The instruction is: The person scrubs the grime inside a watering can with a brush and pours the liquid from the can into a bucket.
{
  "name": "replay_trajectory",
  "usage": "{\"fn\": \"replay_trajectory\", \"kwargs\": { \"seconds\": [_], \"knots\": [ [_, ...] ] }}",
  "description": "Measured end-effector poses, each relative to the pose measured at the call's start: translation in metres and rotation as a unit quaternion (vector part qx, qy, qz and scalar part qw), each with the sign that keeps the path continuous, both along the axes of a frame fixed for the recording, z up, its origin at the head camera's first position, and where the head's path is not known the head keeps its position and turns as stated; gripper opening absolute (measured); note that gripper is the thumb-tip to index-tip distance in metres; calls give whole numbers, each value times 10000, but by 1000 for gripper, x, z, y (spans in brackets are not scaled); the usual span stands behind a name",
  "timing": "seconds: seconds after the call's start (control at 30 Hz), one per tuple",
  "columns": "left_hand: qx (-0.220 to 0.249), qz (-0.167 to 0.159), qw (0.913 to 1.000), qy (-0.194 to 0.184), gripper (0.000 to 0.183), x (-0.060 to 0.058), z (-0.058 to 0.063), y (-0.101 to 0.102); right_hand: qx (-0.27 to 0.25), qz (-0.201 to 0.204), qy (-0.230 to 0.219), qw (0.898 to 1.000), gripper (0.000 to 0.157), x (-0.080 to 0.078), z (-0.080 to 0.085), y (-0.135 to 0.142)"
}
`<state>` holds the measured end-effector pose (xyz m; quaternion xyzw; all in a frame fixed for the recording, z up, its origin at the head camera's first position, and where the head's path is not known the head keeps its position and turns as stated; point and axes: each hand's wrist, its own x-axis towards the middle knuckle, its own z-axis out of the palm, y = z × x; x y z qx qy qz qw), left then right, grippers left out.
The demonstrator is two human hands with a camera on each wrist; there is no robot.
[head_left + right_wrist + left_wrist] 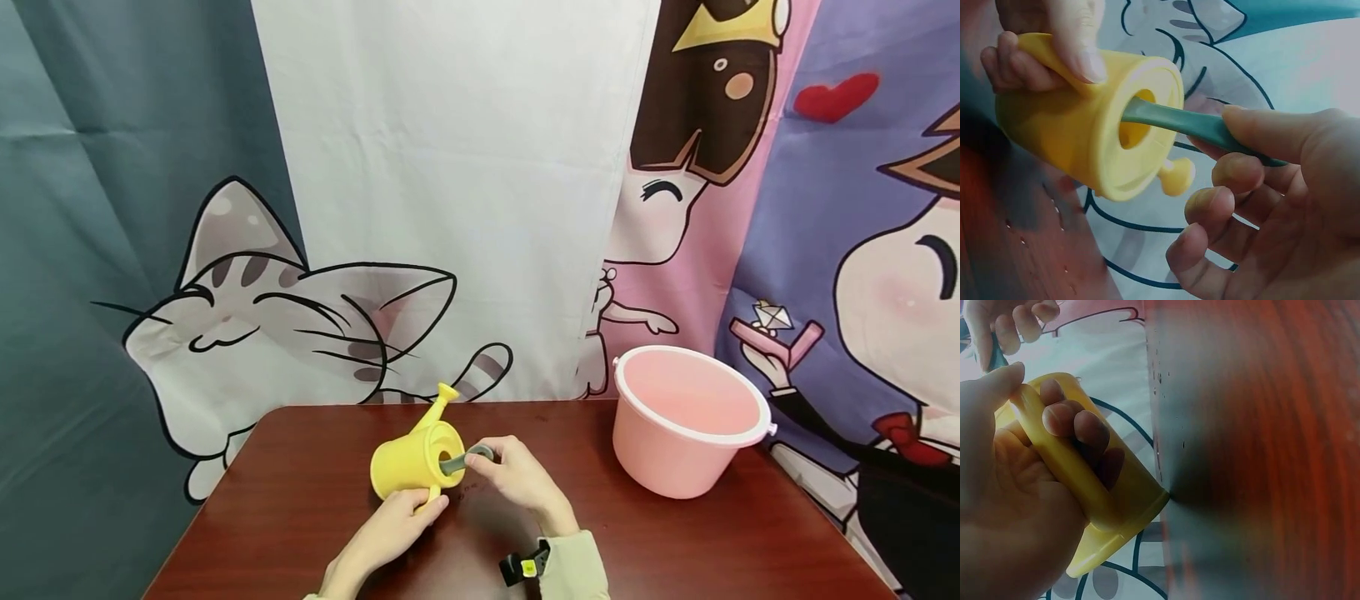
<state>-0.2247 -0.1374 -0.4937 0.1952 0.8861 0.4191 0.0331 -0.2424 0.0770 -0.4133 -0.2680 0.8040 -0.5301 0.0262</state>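
Note:
A small yellow watering can (411, 463) lies tipped on its side on the dark red-brown table (300, 500), its spout (442, 398) pointing up and away. My left hand (401, 517) grips its handle (1063, 465), fingers curled through the loop and thumb on top. My right hand (513, 479) pinches a grey-green tool handle (1197, 128) whose far end goes into the hole in the can's top (1135, 122). The tool's tip is hidden inside the can.
A pink plastic bucket (686, 421) stands upright at the table's right rear. A cartoon-printed cloth backdrop (315, 317) hangs right behind the table. A black band with a yellow tag (525, 567) sits on my right wrist.

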Motion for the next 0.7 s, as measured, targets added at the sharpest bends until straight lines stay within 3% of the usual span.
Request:
{"fn": "replay_trajectory", "kwargs": {
  "seconds": [0.23,0.47,0.7],
  "knots": [
    [84,-13,9999,-120,41,2,1,-1,4,-56,-40,10000,12,-13,-18,0],
    [109,37,9999,-39,40,3,4,-1,201,-2,287,9994,15,-23,-32,-8],
    [58,-25,9999,111,40,2,0,-2,238,179,-39,9995,13,-22,-41,-16]
  ]
}}
